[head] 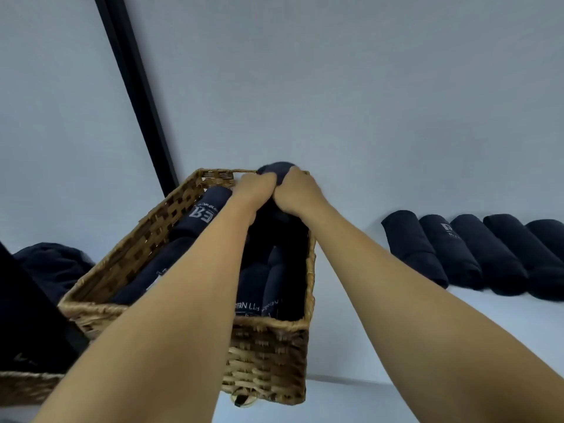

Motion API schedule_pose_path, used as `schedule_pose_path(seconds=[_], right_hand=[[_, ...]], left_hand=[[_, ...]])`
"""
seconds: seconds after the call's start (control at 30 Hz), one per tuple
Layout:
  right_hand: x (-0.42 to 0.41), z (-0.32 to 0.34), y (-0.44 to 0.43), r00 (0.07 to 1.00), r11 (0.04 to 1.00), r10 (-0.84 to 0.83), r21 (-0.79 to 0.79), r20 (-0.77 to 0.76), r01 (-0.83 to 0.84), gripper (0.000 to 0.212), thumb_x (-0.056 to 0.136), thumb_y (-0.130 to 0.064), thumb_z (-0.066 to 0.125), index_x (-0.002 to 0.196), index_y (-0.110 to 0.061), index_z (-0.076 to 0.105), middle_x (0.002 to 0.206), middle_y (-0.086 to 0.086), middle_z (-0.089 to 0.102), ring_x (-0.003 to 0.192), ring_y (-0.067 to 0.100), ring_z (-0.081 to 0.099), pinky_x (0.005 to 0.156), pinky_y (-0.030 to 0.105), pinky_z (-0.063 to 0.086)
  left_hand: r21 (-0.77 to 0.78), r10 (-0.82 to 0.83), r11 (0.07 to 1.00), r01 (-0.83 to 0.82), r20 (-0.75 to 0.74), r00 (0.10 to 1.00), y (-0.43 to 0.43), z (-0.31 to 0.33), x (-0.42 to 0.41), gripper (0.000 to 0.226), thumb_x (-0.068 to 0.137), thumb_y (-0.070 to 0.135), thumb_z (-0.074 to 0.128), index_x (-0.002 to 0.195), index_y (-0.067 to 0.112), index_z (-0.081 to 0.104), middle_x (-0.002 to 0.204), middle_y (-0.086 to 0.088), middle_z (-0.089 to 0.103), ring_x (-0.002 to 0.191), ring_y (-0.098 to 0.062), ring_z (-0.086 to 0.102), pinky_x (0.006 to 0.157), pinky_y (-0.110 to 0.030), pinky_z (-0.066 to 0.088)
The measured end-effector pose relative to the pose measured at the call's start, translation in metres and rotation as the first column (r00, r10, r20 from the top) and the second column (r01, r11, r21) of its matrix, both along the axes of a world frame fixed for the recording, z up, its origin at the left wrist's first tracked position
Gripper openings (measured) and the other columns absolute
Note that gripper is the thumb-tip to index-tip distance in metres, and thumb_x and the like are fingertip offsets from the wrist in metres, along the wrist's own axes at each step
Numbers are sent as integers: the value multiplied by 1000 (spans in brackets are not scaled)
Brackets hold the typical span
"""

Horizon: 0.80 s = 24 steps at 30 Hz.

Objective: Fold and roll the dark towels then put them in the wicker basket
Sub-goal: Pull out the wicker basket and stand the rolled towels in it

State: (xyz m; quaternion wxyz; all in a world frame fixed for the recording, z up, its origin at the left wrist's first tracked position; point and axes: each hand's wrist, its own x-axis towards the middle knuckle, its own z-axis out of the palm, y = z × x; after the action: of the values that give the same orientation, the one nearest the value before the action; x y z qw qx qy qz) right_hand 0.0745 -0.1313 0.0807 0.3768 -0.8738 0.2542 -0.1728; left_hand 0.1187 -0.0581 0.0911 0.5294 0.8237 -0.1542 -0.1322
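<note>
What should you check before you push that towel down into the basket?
1. Both hands grip the rolled towel: ok, left hand and right hand hold it.
2. Towel is over the wicker basket: ok, at its far end.
3. Room beneath it: cannot tell, too dark there.
4. Towels inside are rolled: ok.
5. More rolled towels waiting: ok, a row lies to the right.

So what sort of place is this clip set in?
Likely a gym, spa or hotel linen station, though not certain: identical logo-printed dark towels rolled in a wicker basket, and a row of more rolled towels on the white counter.
</note>
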Motion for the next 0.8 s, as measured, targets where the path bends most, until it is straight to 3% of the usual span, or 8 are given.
schedule_pose_path(seconds=[0.1, 0.2, 0.33, 0.53, 0.6, 0.67, 0.73, 0.8], right_hand=[[12, -1, 1, 955, 971, 42, -212, -295, -108, 36, 91, -5, 53, 126, -3, 60, 120, 13, 64, 107, 31, 62, 83, 33, 52], [14, -3, 6, 894, 936, 26, -303, -448, -179, 36, 92, -5, 57, 128, -3, 58, 124, 13, 61, 111, 29, 60, 83, 32, 47], [18, -17, 7, 837, 923, 45, -297, -546, -244, 37, 91, -4, 57, 128, -1, 58, 110, 14, 59, 92, 28, 55, 77, 32, 44], [8, -15, 11, 798, 892, 120, -288, -590, -348, 37, 94, -3, 57, 131, 0, 55, 125, 17, 57, 116, 30, 55, 94, 33, 43], [1, -12, 12, 847, 880, 111, -346, -520, -327, 34, 94, -5, 57, 128, -1, 58, 126, 15, 59, 114, 29, 57, 93, 31, 43], [-13, -9, 7, 968, 902, 119, -383, -219, -198, 28, 94, -3, 52, 120, -4, 61, 120, 13, 63, 107, 27, 60, 87, 31, 45], [-33, -2, -5, 990, 930, 84, -365, 111, -38, 30, 95, -5, 45, 122, -9, 57, 116, 11, 64, 103, 25, 60, 83, 30, 46], [-53, 0, -27, 965, 948, 3, -307, 261, 80, 35, 94, -10, 45, 128, -13, 53, 114, 6, 63, 100, 22, 59, 83, 32, 48]], left_hand=[[43, -40, 998, 42, -69, 997, 1, -18, 7, 33, 97, 21, 47, 123, 4, 59, 109, -17, 64, 85, -29, 63, 62, -32, 51], [117, -88, 989, 93, -52, 995, -1, -32, 18, 40, 104, 13, 37, 134, -11, 48, 135, -30, 53, 122, -43, 53, 95, -44, 47], [414, -149, 901, 133, 6, 989, -3, -42, 26, 35, 103, 1, 34, 130, -14, 50, 136, -31, 51, 128, -40, 48, 101, -39, 39], [730, -254, 684, 18, 214, 943, -2, -39, 18, 34, 100, 6, 42, 131, -3, 53, 132, -23, 56, 118, -40, 55, 83, -42, 45], [717, -229, 681, -151, 404, 886, -1, -32, 10, 34, 99, 6, 41, 131, 1, 52, 132, -21, 54, 119, -39, 54, 86, -44, 46], [584, -202, 776, -237, 586, 785, -6, -19, 3, 30, 99, 9, 41, 126, 3, 54, 128, -21, 54, 119, -39, 53, 89, -46, 46], [370, -133, 910, -188, 689, 712, -21, 0, -8, 27, 98, 14, 44, 118, 6, 60, 122, -17, 57, 113, -36, 55, 83, -41, 45], [234, -122, 972, -34, 618, 776, -47, 19, -26, 28, 94, 19, 48, 115, 8, 62, 115, -13, 62, 104, -31, 59, 76, -34, 44]])
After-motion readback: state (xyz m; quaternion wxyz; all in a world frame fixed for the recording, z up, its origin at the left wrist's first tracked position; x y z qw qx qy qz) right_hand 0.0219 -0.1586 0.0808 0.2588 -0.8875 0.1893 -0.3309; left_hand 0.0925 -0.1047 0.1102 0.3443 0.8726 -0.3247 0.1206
